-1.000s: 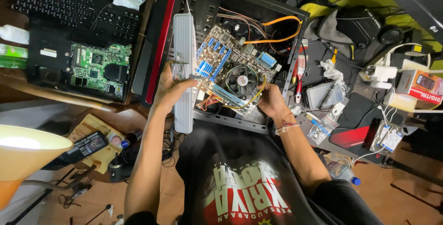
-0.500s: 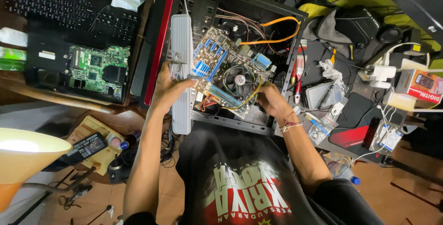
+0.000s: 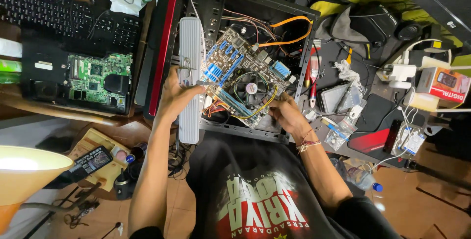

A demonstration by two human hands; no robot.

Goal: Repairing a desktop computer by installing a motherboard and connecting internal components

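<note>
Hands gripped the motherboard (image 3: 243, 79) from both edges: the left hand (image 3: 177, 94) stayed clamped on its left edge, while the right hand (image 3: 284, 114) had slid closer along the lower right corner, fingers closed on it. The board sat tilted inside the open computer case (image 3: 230, 3) (fan near its middle), a white power strip (image 3: 189, 72) just left of it.

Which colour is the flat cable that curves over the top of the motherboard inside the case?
Orange. The flat cable shows best in the head view, arching above the motherboard.
</note>
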